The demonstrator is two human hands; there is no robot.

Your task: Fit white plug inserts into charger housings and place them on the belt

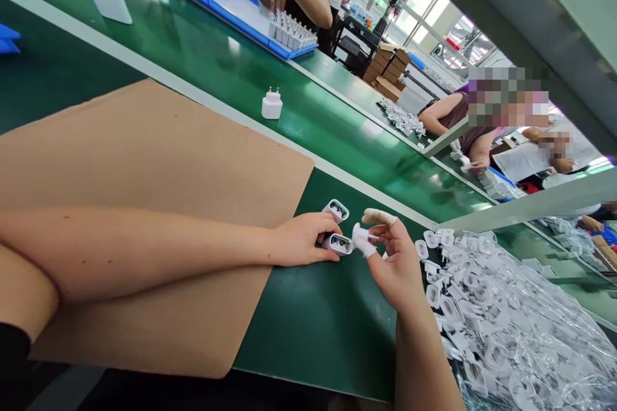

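Note:
My left hand [308,239] is closed on a white charger housing [340,244], whose open end shows green circuitry inside. Just behind it, against my left fingers, is a second open housing [336,210]. My right hand [388,247], with white covers on its fingertips, pinches a small white plug cap [360,236] close to the right side of the held housing. Under both hands lies the dark green table [318,321].
Loose white caps in clear plastic [520,314] are heaped at the right. Brown cardboard [168,160] lies under my left forearm. White chargers [272,103] stand on the green belt [207,77]. Across it, people work near a blue tray [231,16]. A metal post [530,202] slants at right.

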